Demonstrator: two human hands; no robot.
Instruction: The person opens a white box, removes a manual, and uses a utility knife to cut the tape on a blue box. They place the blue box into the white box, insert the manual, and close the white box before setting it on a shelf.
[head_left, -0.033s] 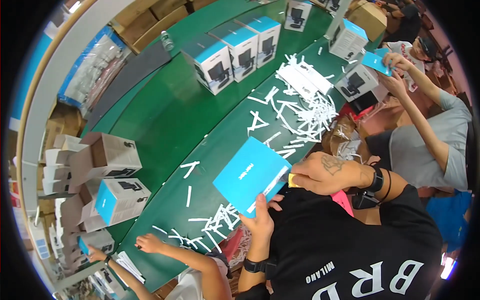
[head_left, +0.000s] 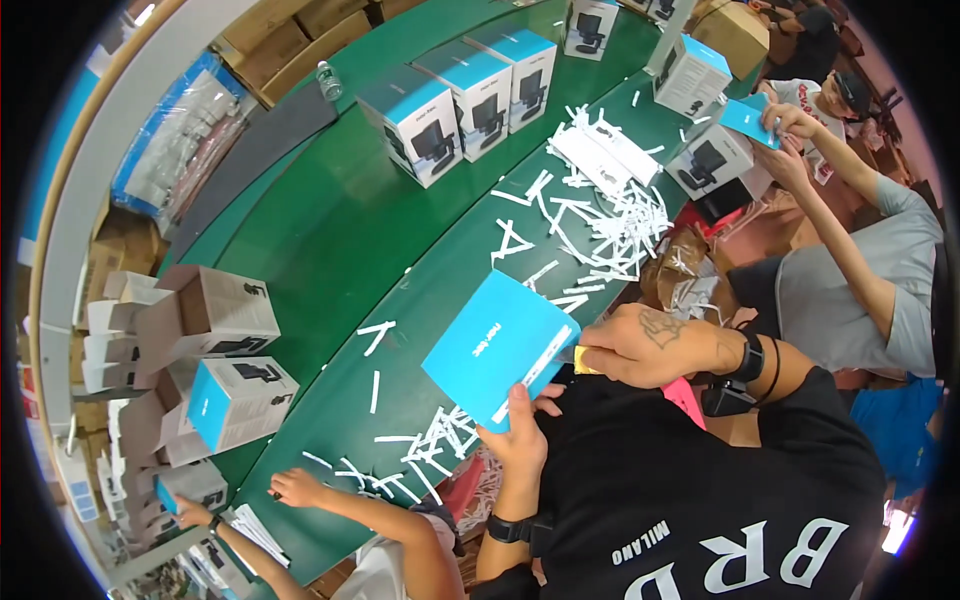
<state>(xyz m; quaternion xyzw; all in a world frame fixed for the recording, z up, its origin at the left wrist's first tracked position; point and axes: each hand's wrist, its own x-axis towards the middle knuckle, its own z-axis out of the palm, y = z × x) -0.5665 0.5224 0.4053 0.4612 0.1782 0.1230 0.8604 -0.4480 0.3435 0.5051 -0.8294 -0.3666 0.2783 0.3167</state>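
Observation:
My left hand [head_left: 515,432] grips the lower corner of a blue box [head_left: 490,345], its thumb on the face and fingers curled behind. The box is tilted above the green table [head_left: 340,270], and a white printed strip [head_left: 553,358] runs along its near edge. At that edge, my right hand [head_left: 645,345] is closed around a small yellow tool with a dark tip [head_left: 581,360]. The tip meets or nearly meets the strip; contact is unclear. Its exact kind is hidden by the fingers.
White paper strips [head_left: 630,230] lie heaped beyond the box, others [head_left: 440,440] nearer left. White-and-blue cartons [head_left: 425,130] stand at the back. Open cartons [head_left: 205,310] sit at left. A co-worker's hands [head_left: 790,125] hold a blue piece at right; another person's arms [head_left: 330,495] reach in at lower left.

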